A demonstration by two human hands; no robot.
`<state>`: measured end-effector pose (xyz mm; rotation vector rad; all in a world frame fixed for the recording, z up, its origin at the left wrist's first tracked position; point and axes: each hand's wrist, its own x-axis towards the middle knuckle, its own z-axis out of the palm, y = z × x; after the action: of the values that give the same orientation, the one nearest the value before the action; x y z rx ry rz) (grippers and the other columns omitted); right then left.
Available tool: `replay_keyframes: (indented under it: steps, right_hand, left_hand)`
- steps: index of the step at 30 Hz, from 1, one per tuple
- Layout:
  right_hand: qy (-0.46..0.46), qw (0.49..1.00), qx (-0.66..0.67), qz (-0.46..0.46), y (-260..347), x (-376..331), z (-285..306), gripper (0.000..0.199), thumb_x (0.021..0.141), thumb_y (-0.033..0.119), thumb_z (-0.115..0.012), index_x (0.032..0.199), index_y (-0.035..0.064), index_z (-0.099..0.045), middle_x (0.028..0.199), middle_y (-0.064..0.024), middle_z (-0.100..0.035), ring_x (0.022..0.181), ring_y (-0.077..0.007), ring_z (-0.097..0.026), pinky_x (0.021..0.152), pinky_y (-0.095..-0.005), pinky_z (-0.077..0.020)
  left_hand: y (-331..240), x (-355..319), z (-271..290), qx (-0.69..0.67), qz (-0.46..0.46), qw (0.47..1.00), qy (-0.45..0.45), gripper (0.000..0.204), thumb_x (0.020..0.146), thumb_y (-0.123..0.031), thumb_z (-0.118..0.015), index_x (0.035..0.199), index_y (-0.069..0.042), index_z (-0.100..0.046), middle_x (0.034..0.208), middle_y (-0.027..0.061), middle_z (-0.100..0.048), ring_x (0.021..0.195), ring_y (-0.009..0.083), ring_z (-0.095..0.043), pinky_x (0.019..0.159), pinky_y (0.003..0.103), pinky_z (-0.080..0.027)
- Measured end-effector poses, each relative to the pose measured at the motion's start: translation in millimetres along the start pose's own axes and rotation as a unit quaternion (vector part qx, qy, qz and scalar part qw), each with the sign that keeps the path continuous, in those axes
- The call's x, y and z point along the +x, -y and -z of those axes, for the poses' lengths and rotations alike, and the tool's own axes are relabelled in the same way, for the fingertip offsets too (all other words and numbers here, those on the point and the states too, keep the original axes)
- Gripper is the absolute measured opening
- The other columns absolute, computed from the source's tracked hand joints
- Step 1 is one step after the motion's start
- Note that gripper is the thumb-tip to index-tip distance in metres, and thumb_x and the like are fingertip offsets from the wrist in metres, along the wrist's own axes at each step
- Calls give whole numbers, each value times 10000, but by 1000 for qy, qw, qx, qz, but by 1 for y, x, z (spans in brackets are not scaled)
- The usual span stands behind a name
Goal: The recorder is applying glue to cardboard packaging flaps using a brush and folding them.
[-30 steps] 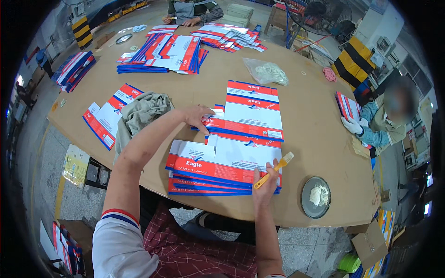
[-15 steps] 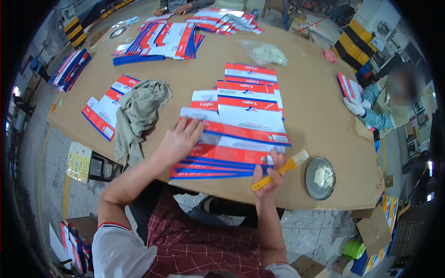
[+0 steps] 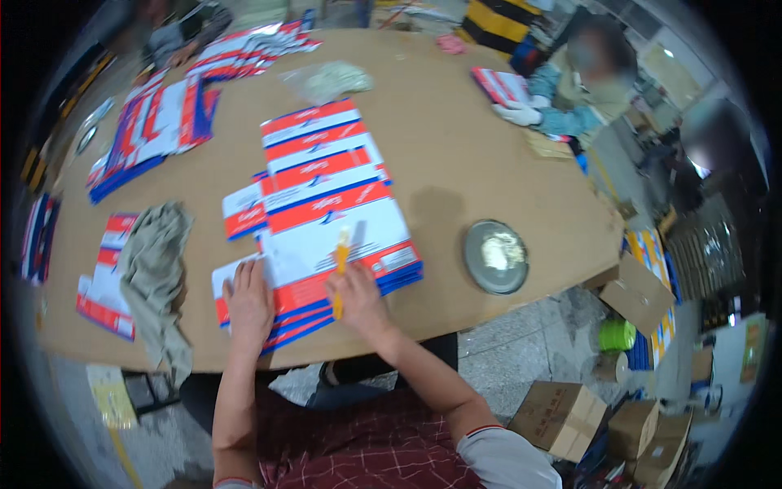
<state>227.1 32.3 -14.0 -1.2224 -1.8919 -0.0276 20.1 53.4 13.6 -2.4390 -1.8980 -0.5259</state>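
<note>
In front of me overlapping flat printed cartons (image 3: 326, 216), red, white and blue, lie fanned in a column. My left hand (image 3: 248, 303) lies flat, fingers extended, on the side flap at the column's near left. My right hand (image 3: 358, 295) is closed around a brush (image 3: 340, 259) with a yellow handle and pale bristles pointing away from me. That hand rests over the nearest carton, whose white and red face is uppermost. To the right sits a round grey dish (image 3: 474, 273) with white paste (image 3: 502, 251) in it.
A crumpled grey-green cloth (image 3: 155, 265) lies at left on another carton (image 3: 106, 273). More carton stacks (image 3: 163, 122) and a plastic bag (image 3: 330, 83) are farther off. Across the table, a gloved person (image 3: 521, 112) holds cartons. Cardboard boxes (image 3: 558, 420) stand on the floor at right.
The raised near carton now lies flat on the stack. My right hand with the brush has moved from the stack's near right edge onto its face. My view has swung right.
</note>
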Motion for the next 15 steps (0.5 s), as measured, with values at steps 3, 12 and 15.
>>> replay_keyframes:
  steps: [3, 12, 15]
  right_hand:
    - [-9, 1000, -21, -1, -2, -3, 5, 267, 731, 102, -644, 940, 61, -482, 1098, -164, -516, 930, -321, -530, 841, -451, -420]
    - [-30, 998, -16, -43, 0, 2, 13, 211, 766, 104, -598, 933, 34, -490, 1119, -168, -502, 994, -309, -503, 889, -434, -382]
    - [-12, 999, 21, -22, -7, 0, 2, 236, 771, 153, -587, 968, 43, -517, 1068, -175, -517, 989, -321, -503, 883, -445, -374]
  left_hand:
    - [-9, 6, -8, -38, -2, 999, 27, 386, 825, -113, -476, 1200, -31, -436, 1210, 158, -453, 1162, 296, -408, 958, 515, -289]
    - [8, 14, -30, -78, -6, 995, -57, 497, 711, 10, -506, 1202, -57, -463, 1180, 177, -447, 1111, 323, -423, 956, 455, -273]
    - [26, 13, -33, -91, 10, 992, -86, 462, 687, 40, -500, 1140, -47, -504, 1129, 172, -471, 1073, 334, -436, 922, 452, -306]
